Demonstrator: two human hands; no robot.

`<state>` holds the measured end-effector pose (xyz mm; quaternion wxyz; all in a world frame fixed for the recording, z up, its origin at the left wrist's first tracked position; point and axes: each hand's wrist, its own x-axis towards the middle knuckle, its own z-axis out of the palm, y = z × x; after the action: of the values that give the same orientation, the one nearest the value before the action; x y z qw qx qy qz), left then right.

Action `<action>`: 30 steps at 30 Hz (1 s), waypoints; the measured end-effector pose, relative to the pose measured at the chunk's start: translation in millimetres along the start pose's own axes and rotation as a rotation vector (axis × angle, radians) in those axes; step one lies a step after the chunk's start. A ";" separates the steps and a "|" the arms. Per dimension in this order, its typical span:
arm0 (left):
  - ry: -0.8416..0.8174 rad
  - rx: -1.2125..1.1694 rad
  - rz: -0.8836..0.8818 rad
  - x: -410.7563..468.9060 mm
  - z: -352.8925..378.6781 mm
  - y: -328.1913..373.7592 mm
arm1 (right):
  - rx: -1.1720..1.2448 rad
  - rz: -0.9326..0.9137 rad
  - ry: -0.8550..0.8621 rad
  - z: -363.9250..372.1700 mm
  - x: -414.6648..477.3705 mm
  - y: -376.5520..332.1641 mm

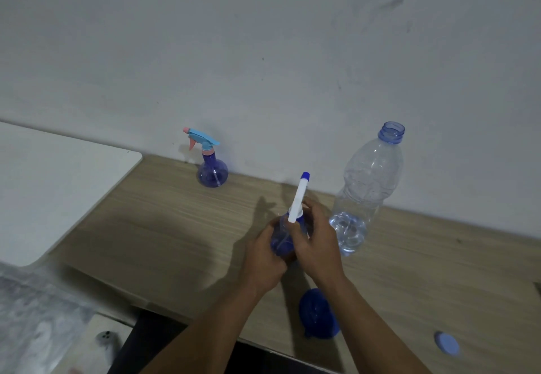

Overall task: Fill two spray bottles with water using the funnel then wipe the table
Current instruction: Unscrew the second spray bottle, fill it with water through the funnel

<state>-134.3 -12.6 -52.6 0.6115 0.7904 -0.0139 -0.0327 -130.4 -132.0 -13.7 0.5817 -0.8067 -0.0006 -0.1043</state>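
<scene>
A round blue spray bottle [281, 242] with a white and blue spray head stands on the wooden table [164, 221]. My left hand [265, 259] grips its body from the left. My right hand [317, 240] curls round the collar under the spray head. A second blue spray bottle [212, 170], with a light-blue and pink trigger head, stands by the wall at the back. The blue funnel [317, 313] lies on the table near the front edge, between my forearms. A large clear water bottle [364, 195] stands open at the right with a little water in its bottom.
A blue bottle cap [447, 343] lies at the front right of the table. A white tabletop [49, 189] adjoins at the left. Crumpled clear plastic [35, 315] shows at the lower left. The grey wall runs close behind the table.
</scene>
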 end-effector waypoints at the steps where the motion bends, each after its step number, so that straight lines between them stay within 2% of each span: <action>1: -0.004 0.008 0.004 0.3 -0.9 0.9 | -0.032 -0.020 -0.021 -1.3 0.9 0.8; 8: 0.007 0.066 -0.020 0.9 1.0 -1.2 | -0.146 0.009 -0.001 0.6 6.1 1.4; 10: -0.009 0.094 -0.022 0.0 2.2 -4.6 | -0.093 0.025 0.041 0.9 -1.1 0.1; 13: 0.067 0.192 0.011 -4.0 0.1 -1.2 | 0.063 0.085 0.082 2.3 -4.9 -7.0; 17: 0.041 0.191 -0.002 -3.3 -0.8 1.3 | -0.090 -0.047 0.084 3.2 4.9 2.7; 20: 0.061 0.209 0.007 -7.2 0.2 1.7 | -0.043 0.000 0.114 4.3 -0.4 5.4; 23: 0.094 0.296 0.029 -10.8 -2.3 6.1 | 0.023 0.065 0.089 8.7 3.4 -0.3; 26: 0.078 0.326 -0.005 -10.6 -2.6 6.0 | -0.036 0.067 0.028 15.4 19.3 -4.1; 30: -0.026 0.299 -0.052 -12.9 -11.2 12.1 | -0.072 0.047 0.002 15.5 26.8 -15.3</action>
<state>-146.2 -4.0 -37.6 0.4859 0.8722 -0.0062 -0.0562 -103.4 -115.8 0.6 0.5545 -0.8268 0.0230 -0.0914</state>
